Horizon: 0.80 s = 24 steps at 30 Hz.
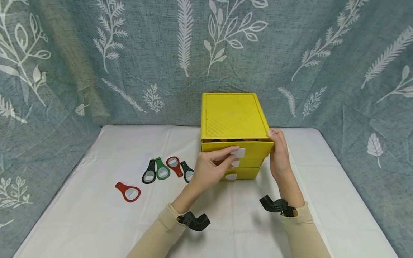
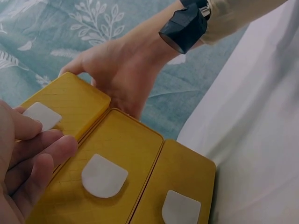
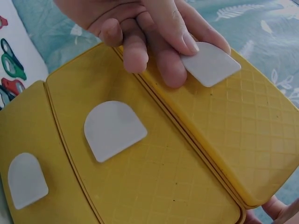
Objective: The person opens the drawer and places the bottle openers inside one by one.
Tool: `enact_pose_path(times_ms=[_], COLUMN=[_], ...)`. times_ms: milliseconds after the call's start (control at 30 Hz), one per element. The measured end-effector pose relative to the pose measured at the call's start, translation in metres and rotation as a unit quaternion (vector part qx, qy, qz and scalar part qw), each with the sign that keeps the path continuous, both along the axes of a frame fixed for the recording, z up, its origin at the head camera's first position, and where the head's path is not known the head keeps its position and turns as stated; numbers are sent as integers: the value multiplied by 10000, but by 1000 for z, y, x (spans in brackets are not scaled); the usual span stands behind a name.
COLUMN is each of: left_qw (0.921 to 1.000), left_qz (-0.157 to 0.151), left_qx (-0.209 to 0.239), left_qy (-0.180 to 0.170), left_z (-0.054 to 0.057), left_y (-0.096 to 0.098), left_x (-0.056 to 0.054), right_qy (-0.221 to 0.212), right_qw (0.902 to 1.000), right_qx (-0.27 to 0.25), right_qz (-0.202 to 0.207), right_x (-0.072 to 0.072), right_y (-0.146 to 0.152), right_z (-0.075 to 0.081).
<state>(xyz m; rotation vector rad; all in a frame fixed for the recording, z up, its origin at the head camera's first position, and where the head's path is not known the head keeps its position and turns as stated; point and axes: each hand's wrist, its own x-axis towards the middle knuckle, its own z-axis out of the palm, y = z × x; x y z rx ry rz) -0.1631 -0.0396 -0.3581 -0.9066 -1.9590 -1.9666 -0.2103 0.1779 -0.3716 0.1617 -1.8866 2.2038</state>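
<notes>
A yellow drawer box [image 1: 233,114] with three drawers stands on the table, each drawer bearing a white handle. In the head view the top drawer [image 1: 222,146] is out a little, leaving a narrow dark gap under the box's lid. My left hand [image 1: 208,166] pinches the top drawer's white handle [image 3: 211,65] between thumb and index finger. Against the box's right side rests my right hand [image 1: 280,154], its fingertips at the upper front corner; part of it is hidden in the right wrist view. The middle drawer [image 2: 110,154] and bottom drawer [image 2: 180,177] look closed.
Left of the box several bottle openers lie on the white cloth [image 1: 80,222]: a red one [image 1: 129,192] apart, then a black one [image 1: 149,172], a green one [image 1: 162,169], another red one [image 1: 174,165] and another black one [image 1: 186,170]. A patterned blue-grey curtain [image 1: 145,53] surrounds the table.
</notes>
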Motion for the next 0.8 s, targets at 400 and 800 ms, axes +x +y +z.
enact_pose_path(times_ms=[400,800], left_qw=[9993,9939], left_qz=[188,554], left_qx=[-288,-759], left_qy=[160,582], left_z=[0,-15], left_y=[0,-2], left_x=[-7,-8], right_qy=[58,-16], right_qw=[9999,9999], right_qx=[-79,-98], right_qz=[45,46], right_x=[3,0], right_y=[-1,1], right_z=[1,4])
